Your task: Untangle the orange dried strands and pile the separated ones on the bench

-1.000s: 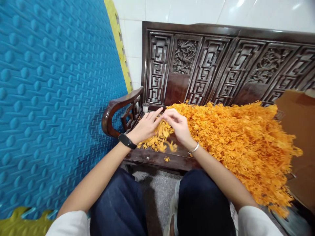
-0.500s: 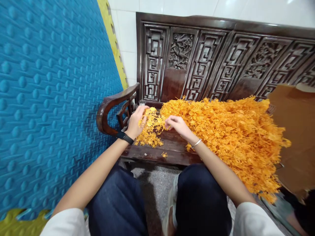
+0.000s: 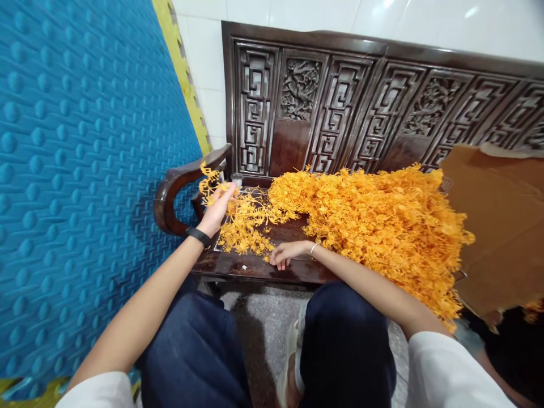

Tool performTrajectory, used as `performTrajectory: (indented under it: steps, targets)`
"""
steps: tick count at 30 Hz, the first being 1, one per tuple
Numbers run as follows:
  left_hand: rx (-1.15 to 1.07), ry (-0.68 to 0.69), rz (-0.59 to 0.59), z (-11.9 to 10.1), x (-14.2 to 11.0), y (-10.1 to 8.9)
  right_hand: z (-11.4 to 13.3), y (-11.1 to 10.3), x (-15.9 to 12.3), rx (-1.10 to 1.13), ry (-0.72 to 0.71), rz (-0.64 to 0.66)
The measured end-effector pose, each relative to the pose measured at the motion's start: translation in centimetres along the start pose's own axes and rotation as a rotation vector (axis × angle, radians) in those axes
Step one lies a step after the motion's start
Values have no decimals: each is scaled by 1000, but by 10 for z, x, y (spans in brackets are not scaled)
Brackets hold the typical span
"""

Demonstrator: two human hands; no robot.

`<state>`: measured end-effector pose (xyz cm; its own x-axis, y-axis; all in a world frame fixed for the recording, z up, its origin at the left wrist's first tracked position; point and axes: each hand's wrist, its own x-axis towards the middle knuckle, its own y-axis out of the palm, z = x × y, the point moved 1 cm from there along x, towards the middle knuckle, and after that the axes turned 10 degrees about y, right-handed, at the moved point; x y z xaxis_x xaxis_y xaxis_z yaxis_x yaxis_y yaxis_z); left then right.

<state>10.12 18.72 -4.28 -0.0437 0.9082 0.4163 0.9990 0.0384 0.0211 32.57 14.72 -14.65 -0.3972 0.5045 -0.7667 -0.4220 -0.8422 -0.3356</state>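
Note:
My left hand (image 3: 216, 208) is raised over the left end of the bench seat, a string of orange plastic flower pieces (image 3: 208, 180) caught in it and looping over its outer side. More strung orange pieces (image 3: 244, 212) trail to the right of that hand, above a loose small heap (image 3: 246, 238) on the seat. Low at the front edge of the seat, my right hand (image 3: 289, 253) has its fingers curled down. A small orange flower piece (image 3: 266, 258) shows at its fingertips; the hand partly hides it.
A big pile of orange flower pieces (image 3: 382, 221) covers the seat to the right, beside brown cardboard (image 3: 497, 221). The dark carved backrest (image 3: 293, 147) stands behind, with a curved armrest (image 3: 164, 198) at left. A small clear cup (image 3: 237, 180) is near the armrest. Blue foam matting (image 3: 85, 170) rises at left.
My hands have parted: the left moved left and drew the orange string with it, while the right dropped to the seat's front edge, where a single flower piece lay. The view shifted slightly right.

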Motion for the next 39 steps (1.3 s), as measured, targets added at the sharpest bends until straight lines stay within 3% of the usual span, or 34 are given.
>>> performTrajectory:
  steps: [3,7,10,13,14,16,18,19,23,26,28,34,39]
  targets:
    - [-145,-105,40,-8,-2,1,2,-6,4,50,-13,-153]
    - [-138,-49,61,-9,-2,0,8,-20,-5,82,-49,-366]
    - [47,148,46,-7,-2,-3,19,-31,-24,139,-167,-627]
    - [429,512,61,-14,-10,-5,40,-28,-46,314,-446,-826]
    - [577,619,104,-18,-14,-5,48,-22,-53,410,-606,-804]
    - [847,725,194,-28,-22,-1,66,-6,-64,538,-866,-564]
    - [1040,743,250,-37,-28,4,83,11,-72,595,-972,-366]
    - [1099,753,260,-40,-30,7,89,17,-75,646,-1001,-352]
    - [1167,835,253,-44,-34,14,101,23,-81,945,-1020,-616]
    - [1103,883,296,-43,-38,15,99,15,-81,1038,-997,-706]
    - [1001,853,329,-46,-41,14,94,8,-83,1051,-998,-740]
    - [567,509,437,-65,-54,11,86,-2,-97,957,-982,-874]
    - [263,311,583,-73,-60,7,87,4,-108,844,-1016,-793]
